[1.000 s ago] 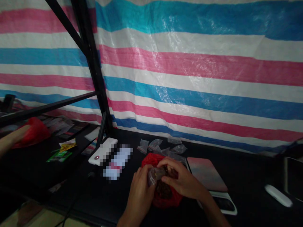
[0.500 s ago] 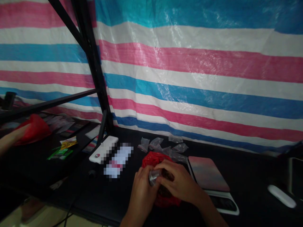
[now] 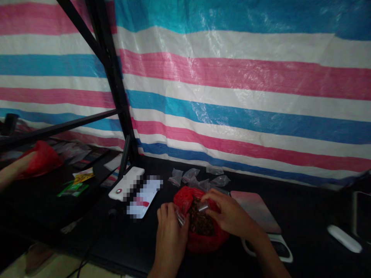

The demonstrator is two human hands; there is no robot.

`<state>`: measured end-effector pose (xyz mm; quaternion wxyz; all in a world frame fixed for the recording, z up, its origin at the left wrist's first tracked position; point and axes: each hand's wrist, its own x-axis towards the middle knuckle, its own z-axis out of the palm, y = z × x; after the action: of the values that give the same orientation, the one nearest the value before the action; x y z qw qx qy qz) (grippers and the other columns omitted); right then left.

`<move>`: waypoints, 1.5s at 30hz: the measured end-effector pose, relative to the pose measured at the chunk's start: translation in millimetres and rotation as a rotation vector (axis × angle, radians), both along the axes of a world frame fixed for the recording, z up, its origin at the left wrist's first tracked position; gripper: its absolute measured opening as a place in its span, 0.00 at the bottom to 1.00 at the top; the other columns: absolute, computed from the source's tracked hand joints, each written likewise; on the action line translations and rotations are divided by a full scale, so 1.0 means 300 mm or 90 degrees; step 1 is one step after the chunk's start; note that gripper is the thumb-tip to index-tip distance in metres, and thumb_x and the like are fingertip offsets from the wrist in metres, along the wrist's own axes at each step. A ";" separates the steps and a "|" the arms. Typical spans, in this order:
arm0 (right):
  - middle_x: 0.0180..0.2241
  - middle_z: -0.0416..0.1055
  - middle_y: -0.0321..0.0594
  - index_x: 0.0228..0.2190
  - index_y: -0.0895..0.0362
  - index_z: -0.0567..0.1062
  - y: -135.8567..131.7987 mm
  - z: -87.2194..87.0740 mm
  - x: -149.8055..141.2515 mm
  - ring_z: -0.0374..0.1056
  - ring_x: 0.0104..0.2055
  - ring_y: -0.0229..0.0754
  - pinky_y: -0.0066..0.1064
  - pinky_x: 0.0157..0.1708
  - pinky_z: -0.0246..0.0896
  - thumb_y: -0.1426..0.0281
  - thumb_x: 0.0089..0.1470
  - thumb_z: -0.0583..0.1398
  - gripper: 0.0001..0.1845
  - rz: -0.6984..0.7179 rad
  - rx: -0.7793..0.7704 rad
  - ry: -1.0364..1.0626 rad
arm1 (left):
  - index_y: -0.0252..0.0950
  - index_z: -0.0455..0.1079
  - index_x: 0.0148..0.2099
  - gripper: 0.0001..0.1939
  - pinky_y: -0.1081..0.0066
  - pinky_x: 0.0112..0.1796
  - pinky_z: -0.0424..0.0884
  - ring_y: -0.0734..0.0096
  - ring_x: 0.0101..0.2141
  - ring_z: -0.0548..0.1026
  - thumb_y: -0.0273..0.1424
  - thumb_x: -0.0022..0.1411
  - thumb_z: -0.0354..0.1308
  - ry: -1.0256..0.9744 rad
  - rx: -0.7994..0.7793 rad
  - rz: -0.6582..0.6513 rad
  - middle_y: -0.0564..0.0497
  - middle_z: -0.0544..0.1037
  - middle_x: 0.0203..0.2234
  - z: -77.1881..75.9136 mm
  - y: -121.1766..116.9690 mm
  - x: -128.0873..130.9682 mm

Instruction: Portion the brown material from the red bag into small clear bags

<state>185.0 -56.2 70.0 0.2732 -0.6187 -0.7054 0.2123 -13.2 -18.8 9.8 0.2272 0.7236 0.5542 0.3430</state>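
My left hand is closed around a small clear plastic bag, at the left side of a red plastic bag. The red bag stands open and holds a heap of small brown dried pieces. Over that heap, my right hand pinches a small shiny silvery cylinder between thumb and fingers. Whether the cylinder has anything inside cannot be seen. Behind the red bag lie several small clear bags. To the right, partly behind my right forearm, is a scale with a pinkish top.
Left of my hands lie a white device and a blurred-out phone-like thing. Farther left, a co-worker's arm reaches into another red bag. A black metal post rises before the striped sheet. A white oblong object is at right.
My hands have moved apart. The silvery cylinder, earlier between both hands, is now in my right hand over the brown pieces, while my left hand keeps the clear bag at the left.
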 end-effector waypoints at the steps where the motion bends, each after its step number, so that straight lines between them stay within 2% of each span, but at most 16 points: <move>1: 0.41 0.74 0.36 0.39 0.51 0.76 0.002 -0.006 -0.004 0.71 0.44 0.43 0.32 0.45 0.61 0.79 0.53 0.60 0.13 0.003 -0.005 -0.012 | 0.38 0.66 0.38 0.02 0.56 0.45 0.70 0.53 0.43 0.73 0.30 0.62 0.56 -0.002 -0.010 -0.002 0.45 0.73 0.38 -0.004 0.008 0.000; 3: 0.42 0.75 0.36 0.38 0.52 0.76 0.008 -0.019 -0.013 0.71 0.44 0.43 0.32 0.46 0.61 0.79 0.53 0.60 0.13 0.000 -0.011 -0.033 | 0.38 0.65 0.39 0.02 0.59 0.44 0.70 0.55 0.42 0.74 0.29 0.62 0.54 -0.017 -0.058 -0.017 0.46 0.74 0.37 -0.010 0.031 -0.001; 6: 0.45 0.76 0.37 0.41 0.52 0.75 0.017 -0.038 -0.019 0.72 0.46 0.45 0.34 0.47 0.61 0.77 0.54 0.61 0.13 -0.031 -0.020 -0.066 | 0.39 0.63 0.38 0.03 0.66 0.36 0.69 0.60 0.34 0.76 0.31 0.62 0.55 -0.089 -0.140 -0.047 0.50 0.75 0.31 -0.016 0.072 -0.004; 10: 0.50 0.76 0.39 0.48 0.51 0.74 0.022 -0.056 -0.022 0.72 0.50 0.49 0.37 0.50 0.60 0.75 0.54 0.62 0.19 -0.033 -0.031 -0.083 | 0.40 0.61 0.34 0.08 0.71 0.31 0.67 0.67 0.26 0.73 0.35 0.60 0.57 -0.234 -0.138 -0.085 0.57 0.71 0.24 -0.020 0.110 -0.007; 13: 0.54 0.74 0.39 0.51 0.49 0.74 0.025 -0.059 -0.039 0.72 0.53 0.49 0.36 0.52 0.60 0.76 0.55 0.59 0.22 -0.008 -0.025 -0.087 | 0.40 0.62 0.33 0.10 0.72 0.31 0.68 0.69 0.26 0.71 0.37 0.58 0.60 -0.304 -0.140 -0.112 0.58 0.69 0.24 -0.014 0.117 -0.011; 19: 0.49 0.76 0.39 0.46 0.51 0.75 0.034 -0.060 -0.077 0.72 0.49 0.46 0.33 0.48 0.60 0.76 0.54 0.58 0.18 -0.040 -0.019 -0.086 | 0.39 0.61 0.32 0.16 0.71 0.33 0.69 0.69 0.29 0.70 0.42 0.58 0.62 -0.409 -0.198 -0.182 0.56 0.69 0.26 -0.001 0.114 -0.024; 22: 0.45 0.77 0.39 0.43 0.52 0.74 0.034 -0.065 -0.079 0.73 0.46 0.46 0.32 0.45 0.60 0.76 0.52 0.59 0.16 -0.043 -0.028 -0.084 | 0.39 0.61 0.32 0.17 0.71 0.33 0.68 0.70 0.28 0.69 0.44 0.59 0.62 -0.426 -0.208 -0.166 0.56 0.68 0.25 -0.014 0.116 -0.027; 25: 0.45 0.76 0.39 0.42 0.53 0.74 0.032 -0.072 -0.078 0.73 0.45 0.45 0.32 0.43 0.60 0.78 0.50 0.59 0.17 -0.022 -0.014 -0.101 | 0.39 0.62 0.32 0.16 0.71 0.33 0.67 0.70 0.28 0.69 0.43 0.59 0.62 -0.417 -0.189 -0.142 0.57 0.67 0.25 -0.036 0.118 -0.028; 29: 0.49 0.74 0.40 0.48 0.52 0.74 0.034 -0.084 -0.082 0.72 0.49 0.46 0.33 0.47 0.60 0.78 0.51 0.58 0.22 -0.016 -0.018 -0.109 | 0.39 0.64 0.34 0.15 0.70 0.36 0.69 0.68 0.30 0.71 0.43 0.59 0.62 -0.443 -0.194 -0.143 0.55 0.71 0.27 -0.057 0.123 -0.027; 33: 0.50 0.73 0.42 0.50 0.53 0.74 0.035 -0.089 -0.088 0.72 0.50 0.48 0.35 0.50 0.61 0.73 0.57 0.57 0.19 -0.043 -0.035 -0.125 | 0.38 0.66 0.35 0.17 0.65 0.42 0.72 0.63 0.36 0.75 0.45 0.56 0.64 -0.502 -0.244 -0.155 0.52 0.75 0.30 -0.045 0.126 -0.017; 37: 0.51 0.72 0.41 0.48 0.52 0.75 0.037 -0.082 -0.094 0.71 0.50 0.46 0.33 0.50 0.61 0.79 0.52 0.57 0.22 -0.028 -0.028 -0.120 | 0.37 0.67 0.34 0.20 0.64 0.43 0.73 0.62 0.37 0.76 0.47 0.54 0.65 -0.515 -0.270 -0.174 0.51 0.75 0.31 -0.024 0.125 -0.006; 39: 0.51 0.73 0.41 0.48 0.52 0.75 0.039 -0.082 -0.098 0.72 0.50 0.47 0.34 0.49 0.62 0.79 0.51 0.57 0.23 -0.042 -0.027 -0.117 | 0.37 0.66 0.34 0.20 0.65 0.43 0.73 0.62 0.37 0.75 0.48 0.55 0.65 -0.514 -0.267 -0.183 0.51 0.75 0.31 -0.021 0.124 -0.006; 43: 0.49 0.75 0.43 0.48 0.54 0.74 0.044 -0.092 -0.103 0.72 0.50 0.49 0.38 0.50 0.61 0.73 0.59 0.56 0.15 -0.077 -0.031 -0.100 | 0.37 0.66 0.35 0.18 0.67 0.42 0.72 0.65 0.36 0.74 0.47 0.58 0.64 -0.511 -0.238 -0.187 0.52 0.75 0.32 -0.036 0.115 -0.020; 45: 0.49 0.75 0.44 0.48 0.54 0.74 0.044 -0.097 -0.104 0.72 0.51 0.49 0.38 0.51 0.61 0.73 0.60 0.56 0.15 -0.063 -0.027 -0.087 | 0.37 0.66 0.36 0.17 0.70 0.41 0.72 0.68 0.35 0.73 0.45 0.61 0.62 -0.513 -0.212 -0.187 0.53 0.73 0.31 -0.045 0.106 -0.028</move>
<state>153.8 -42.9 40.9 0.2218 -0.6714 -0.6861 0.1708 -21.6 13.1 -3.8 0.5841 0.5570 0.3605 0.4676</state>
